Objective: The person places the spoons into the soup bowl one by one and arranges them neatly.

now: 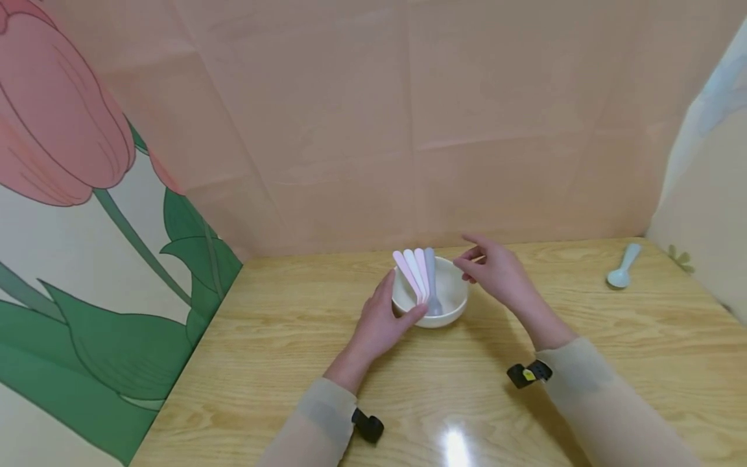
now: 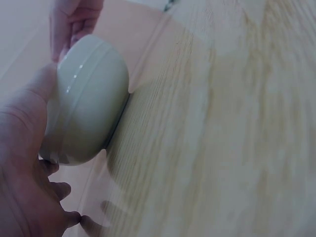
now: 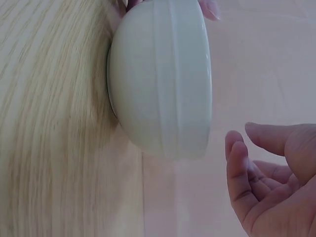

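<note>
A white bowl (image 1: 452, 285) stands on the table with several small spoons leaning in it, among them a grey-blue spoon (image 1: 430, 272), a white one (image 1: 413, 264) and a pink one (image 1: 404, 267). My left hand (image 1: 382, 318) holds the bowl at its left side, thumb at the near rim; the left wrist view shows the hand against the bowl wall (image 2: 94, 103). Just off the bowl's right rim is my right hand (image 1: 493, 269), its fingers loosely bent with nothing in them. In the right wrist view a gap separates those fingers (image 3: 239, 168) from the bowl.
A light blue-green spoon (image 1: 623, 267) lies by itself at the right of the wooden table (image 1: 280, 363). Behind the table hangs a plain pinkish cloth (image 1: 327, 162), and a tulip-printed sheet (image 1: 64, 123) covers the left side.
</note>
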{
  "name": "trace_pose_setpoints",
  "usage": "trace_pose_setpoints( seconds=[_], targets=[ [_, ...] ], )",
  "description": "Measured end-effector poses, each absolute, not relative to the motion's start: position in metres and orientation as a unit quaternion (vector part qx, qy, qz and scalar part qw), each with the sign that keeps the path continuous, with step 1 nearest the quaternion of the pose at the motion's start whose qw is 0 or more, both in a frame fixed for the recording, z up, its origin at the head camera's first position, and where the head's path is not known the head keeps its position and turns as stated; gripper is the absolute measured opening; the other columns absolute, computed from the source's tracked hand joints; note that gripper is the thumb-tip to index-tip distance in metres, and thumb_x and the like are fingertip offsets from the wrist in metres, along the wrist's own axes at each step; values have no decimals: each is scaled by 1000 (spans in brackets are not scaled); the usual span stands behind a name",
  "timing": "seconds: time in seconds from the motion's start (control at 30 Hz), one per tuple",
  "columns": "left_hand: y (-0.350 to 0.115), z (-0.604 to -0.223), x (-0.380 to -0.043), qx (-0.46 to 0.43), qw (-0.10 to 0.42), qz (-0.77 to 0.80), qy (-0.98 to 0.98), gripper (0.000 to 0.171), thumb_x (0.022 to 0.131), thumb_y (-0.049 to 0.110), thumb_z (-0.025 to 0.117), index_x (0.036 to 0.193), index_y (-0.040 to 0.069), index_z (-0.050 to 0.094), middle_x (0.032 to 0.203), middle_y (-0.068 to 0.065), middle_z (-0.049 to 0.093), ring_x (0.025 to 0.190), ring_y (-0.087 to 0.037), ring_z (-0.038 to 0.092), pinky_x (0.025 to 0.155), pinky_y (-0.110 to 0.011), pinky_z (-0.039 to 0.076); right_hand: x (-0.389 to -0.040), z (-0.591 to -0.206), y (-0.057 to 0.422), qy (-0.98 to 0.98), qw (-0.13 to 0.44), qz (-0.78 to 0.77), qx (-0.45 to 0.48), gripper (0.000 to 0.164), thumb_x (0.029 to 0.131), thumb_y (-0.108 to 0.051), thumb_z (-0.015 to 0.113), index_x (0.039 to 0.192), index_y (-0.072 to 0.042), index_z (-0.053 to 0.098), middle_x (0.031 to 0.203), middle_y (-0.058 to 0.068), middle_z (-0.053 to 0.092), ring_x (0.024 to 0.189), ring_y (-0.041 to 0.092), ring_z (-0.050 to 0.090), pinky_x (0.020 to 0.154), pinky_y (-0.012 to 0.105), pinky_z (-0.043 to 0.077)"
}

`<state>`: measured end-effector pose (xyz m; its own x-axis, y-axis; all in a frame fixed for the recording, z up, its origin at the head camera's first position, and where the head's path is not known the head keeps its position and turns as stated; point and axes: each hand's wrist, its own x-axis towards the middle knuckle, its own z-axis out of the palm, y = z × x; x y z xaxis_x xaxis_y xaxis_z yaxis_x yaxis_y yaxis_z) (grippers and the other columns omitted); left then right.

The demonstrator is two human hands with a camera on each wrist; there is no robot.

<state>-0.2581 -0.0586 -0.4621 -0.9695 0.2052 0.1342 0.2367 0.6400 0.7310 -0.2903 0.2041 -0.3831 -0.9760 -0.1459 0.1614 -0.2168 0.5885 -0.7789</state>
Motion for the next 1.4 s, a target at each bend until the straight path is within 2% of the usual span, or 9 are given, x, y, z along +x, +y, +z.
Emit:
trace_pose_setpoints(
  seconds=[0.27, 0.53, 0.87, 1.1, 1.4],
  targets=[
    [-61, -460, -254, -123, 18, -410, -904, 112, 99, 76, 67, 179, 20, 14, 182, -5, 24, 162, -40, 31, 128, -60, 30, -283, -381, 224, -893, 69, 438, 76, 73, 111, -27, 71, 170, 1, 36, 126, 23, 73, 93, 30, 77, 80, 36, 64],
    [-61, -459, -252, -123, 13, -408, -905, 111, 99, 76, 67, 180, 23, 12, 183, -3, 23, 162, -38, 31, 129, -59, 30, -284, -385, 251, -898, 96, 428, 46, 76, 113, -38, 67, 171, 0, 36, 129, 23, 72, 95, 33, 77, 71, 20, 58],
    [-63, -458, -253, -119, 9, -408, -905, 112, 98, 78, 66, 180, 24, 12, 183, -4, 22, 162, -39, 30, 128, -60, 31, -285, -384, 285, -893, 129, 431, 24, 80, 113, -45, 63, 171, 1, 33, 135, 28, 69, 75, -2, 68, 66, 14, 54],
    [-65, -457, -251, -123, 12, -412, -903, 111, 99, 76, 66, 179, 20, 13, 182, -7, 24, 162, -40, 31, 128, -60, 32, -285, -387, 300, -886, 130, 444, 1, 82, 113, -48, 60, 173, -1, 31, 140, 29, 67, 74, -5, 66, 66, 15, 54],
    [-64, -463, -250, -127, 7, -406, -905, 112, 98, 78, 65, 180, 22, 12, 183, -5, 22, 162, -40, 30, 128, -61, 31, -281, -396, 316, -882, 120, 455, -25, 89, 111, -55, 60, 174, -2, 27, 144, 30, 64, 76, -3, 68, 67, 16, 55]
  ],
)
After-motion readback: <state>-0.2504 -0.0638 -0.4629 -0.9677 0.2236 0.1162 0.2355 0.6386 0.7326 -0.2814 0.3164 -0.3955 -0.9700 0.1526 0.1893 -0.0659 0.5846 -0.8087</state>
